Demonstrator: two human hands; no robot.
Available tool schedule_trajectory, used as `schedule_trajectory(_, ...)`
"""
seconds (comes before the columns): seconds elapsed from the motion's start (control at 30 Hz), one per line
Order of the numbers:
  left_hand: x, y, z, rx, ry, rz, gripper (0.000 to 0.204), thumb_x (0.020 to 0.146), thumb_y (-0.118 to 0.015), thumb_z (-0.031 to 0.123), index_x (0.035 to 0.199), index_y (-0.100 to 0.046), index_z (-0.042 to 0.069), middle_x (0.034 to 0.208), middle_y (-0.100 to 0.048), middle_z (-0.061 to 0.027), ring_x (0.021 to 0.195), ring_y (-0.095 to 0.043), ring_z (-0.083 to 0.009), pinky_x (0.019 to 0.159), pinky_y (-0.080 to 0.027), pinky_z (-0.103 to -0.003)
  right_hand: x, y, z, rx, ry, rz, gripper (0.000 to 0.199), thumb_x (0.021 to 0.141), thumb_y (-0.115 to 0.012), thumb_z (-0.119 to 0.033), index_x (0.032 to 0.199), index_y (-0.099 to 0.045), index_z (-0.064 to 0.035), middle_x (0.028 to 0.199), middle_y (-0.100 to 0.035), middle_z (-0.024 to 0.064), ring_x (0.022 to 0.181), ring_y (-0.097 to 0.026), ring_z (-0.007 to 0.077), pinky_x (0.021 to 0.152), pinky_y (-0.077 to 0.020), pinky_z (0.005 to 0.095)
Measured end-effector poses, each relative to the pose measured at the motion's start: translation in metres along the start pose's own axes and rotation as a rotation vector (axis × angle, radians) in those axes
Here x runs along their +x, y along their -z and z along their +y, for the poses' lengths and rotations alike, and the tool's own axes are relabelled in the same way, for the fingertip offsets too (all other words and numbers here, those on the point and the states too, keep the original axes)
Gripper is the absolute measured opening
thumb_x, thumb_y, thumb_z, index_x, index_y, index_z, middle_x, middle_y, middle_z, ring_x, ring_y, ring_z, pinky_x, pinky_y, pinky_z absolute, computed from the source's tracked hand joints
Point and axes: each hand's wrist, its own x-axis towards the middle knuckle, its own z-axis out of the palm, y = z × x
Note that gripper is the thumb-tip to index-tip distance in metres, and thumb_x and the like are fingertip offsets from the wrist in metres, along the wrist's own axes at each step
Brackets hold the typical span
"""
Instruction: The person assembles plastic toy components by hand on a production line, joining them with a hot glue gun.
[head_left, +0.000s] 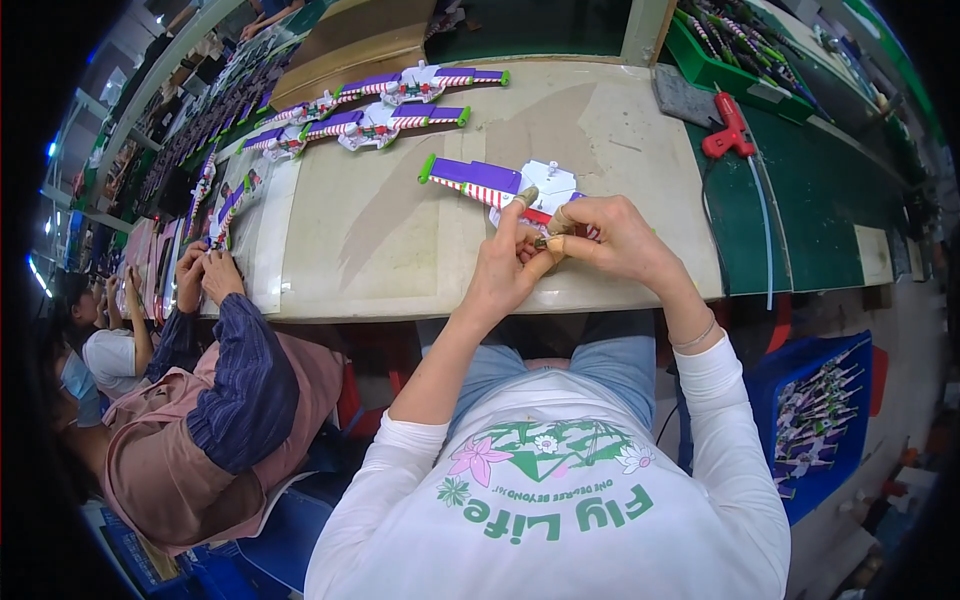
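Note:
A toy wing set lies on the table in front of me, with purple panels, red-and-white striped edges, a green tip and a white middle piece. My left hand grips its near edge, index finger laid on the white middle. Close against it, my right hand is closed in a pinch at the same edge. Something small and dark shows between the thumbs, too hidden to name. Tan covers wrap some of my fingertips. The toy's right wing is mostly behind my right hand.
More toy wing sets lie in rows at the back left. A red glue gun rests on the green surface at right, near a grey block and a green bin. A blue crate stands lower right. A co-worker sits at left.

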Motion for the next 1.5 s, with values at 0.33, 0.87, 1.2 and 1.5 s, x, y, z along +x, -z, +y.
schedule_trajectory(0.33, -0.001, 0.001, 0.004, 0.0, -0.037, -0.011, 0.066, 0.082, -0.072, 0.002, 0.137, -0.035, -0.001, 0.087, -0.065, -0.0138, 0.072, -0.064, -0.0199, 0.065, -0.051, -0.031, -0.001, -0.001, -0.007, -0.13, 0.118, 0.017, 0.017, 0.081, -0.072, -0.007, 0.097, -0.068, -0.0025, 0.08, -0.066, 0.0077, 0.067, -0.062, 0.018, 0.064, -0.0494, 0.0303)
schedule_trajectory(0.87, -0.013, -0.014, -0.002, 0.394, -0.385, 0.359, 0.016, 0.076, -0.078, 0.006, 0.083, -0.067, -0.003, 0.105, -0.064, -0.0124, 0.077, -0.062, -0.0206, 0.065, -0.051, -0.032, 0.002, -0.009, 0.02, 0.301, -0.264, 0.111, 0.01, 0.083, -0.071, -0.004, 0.09, -0.071, 0.0024, 0.077, -0.063, -0.0008, 0.069, -0.055, 0.0052, 0.061, -0.0429, 0.0218)
schedule_trajectory(1.2, -0.01, -0.017, 0.001, 0.279, -0.202, 0.477, 0.02, 0.077, -0.077, 0.005, 0.071, -0.06, -0.003, 0.097, -0.066, -0.0141, 0.066, -0.064, -0.0231, 0.055, -0.05, -0.032, 0.013, -0.031, 0.018, -0.05, -0.095, 0.305, 0.013, 0.08, -0.072, -0.008, 0.086, -0.069, 0.0029, 0.075, -0.055, 0.0025, 0.065, -0.049, 0.0087, 0.058, -0.0382, 0.026)
schedule_trajectory(1.5, -0.007, -0.015, 0.009, 0.264, -0.224, 0.512, 0.04, 0.075, -0.081, 0.014, 0.107, -0.06, 0.001, 0.11, -0.059, -0.0131, 0.062, -0.062, -0.0202, 0.054, -0.049, -0.034, 0.012, -0.025, 0.02, 0.459, -0.322, 0.237, 0.014, 0.081, -0.072, -0.01, 0.083, -0.068, 0.0035, 0.075, -0.064, 0.0022, 0.066, -0.053, 0.0066, 0.059, -0.0435, 0.0254)
